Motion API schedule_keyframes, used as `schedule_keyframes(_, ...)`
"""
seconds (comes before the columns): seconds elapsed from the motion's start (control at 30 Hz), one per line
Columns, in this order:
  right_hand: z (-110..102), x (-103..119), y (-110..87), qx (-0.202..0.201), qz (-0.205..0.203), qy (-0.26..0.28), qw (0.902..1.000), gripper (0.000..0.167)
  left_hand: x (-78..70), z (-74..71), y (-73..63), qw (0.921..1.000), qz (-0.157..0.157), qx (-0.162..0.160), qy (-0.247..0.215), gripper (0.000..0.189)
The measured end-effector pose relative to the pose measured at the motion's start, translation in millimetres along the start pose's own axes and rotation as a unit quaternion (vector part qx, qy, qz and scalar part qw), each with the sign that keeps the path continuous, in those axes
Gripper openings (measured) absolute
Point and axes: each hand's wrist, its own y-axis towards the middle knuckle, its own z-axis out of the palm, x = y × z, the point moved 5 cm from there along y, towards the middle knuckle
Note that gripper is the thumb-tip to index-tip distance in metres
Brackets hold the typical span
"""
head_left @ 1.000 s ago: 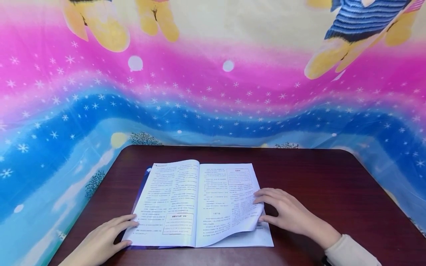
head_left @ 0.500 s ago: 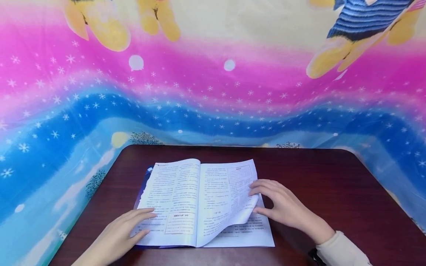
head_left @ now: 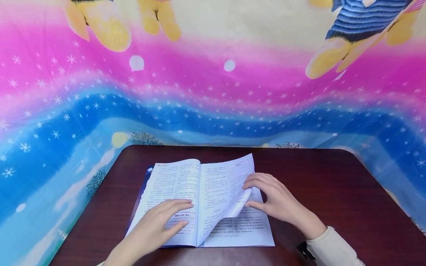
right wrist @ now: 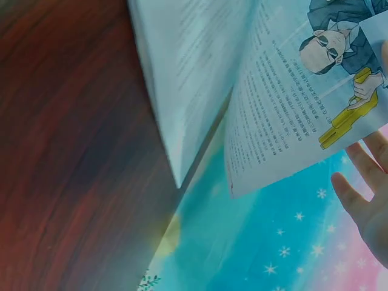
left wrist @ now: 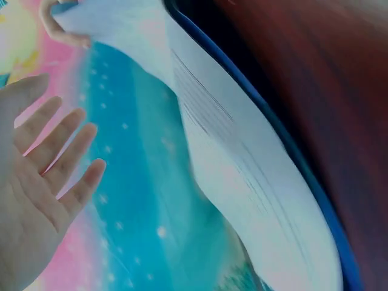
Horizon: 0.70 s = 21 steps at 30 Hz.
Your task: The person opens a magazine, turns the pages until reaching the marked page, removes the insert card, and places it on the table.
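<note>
An open magazine (head_left: 174,181) lies on the table, with printed text on both visible pages. My right hand (head_left: 277,201) pinches the outer edge of the right-hand page (head_left: 223,195), its fingers over the edge and the thumb below. That page curves up, and the text sheet beneath (head_left: 246,232) shows. In the right wrist view the raised page's other side bears a drawing of a suited figure with a yellow gun (right wrist: 351,115). My left hand (head_left: 156,225) is over the lower left page with fingers extended. The left wrist view shows the left hand (left wrist: 36,188) apart from the paper.
A dark reddish-brown table (head_left: 316,181) with rounded far corners carries the magazine. Behind it hangs a pink and blue cloth (head_left: 213,99) printed with snowflakes. The magazine's dark blue cover (head_left: 144,184) peeks out at the left.
My right hand has drawn the right page's edge leftward and up, uncovering more of the sheet below. My left hand has moved right from the magazine's left edge to over the left page.
</note>
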Motion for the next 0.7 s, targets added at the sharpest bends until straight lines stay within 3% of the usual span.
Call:
schedule_keyframes(0.2, 0, 5, 8.6, -0.008, -0.003, -0.004, 1.0000, 0.044, -26.4, 10.7, 24.2, 0.9972, 0.062, -0.022, -0.035, 0.048)
schedule_keyframes(0.47, -1, 11, 20.6, -0.005, -0.014, -0.006, 0.9999, 0.039, -45.2, 25.3, 51.9, 0.9950, 0.085, -0.029, -0.042, 0.057)
schedule_keyframes(0.7, -1, 19, 30.8, 0.001, -0.026, -0.012, 0.9996, 0.040, -50.9, 28.9, 61.4, 0.9927, 0.106, -0.050, -0.029, 0.054)
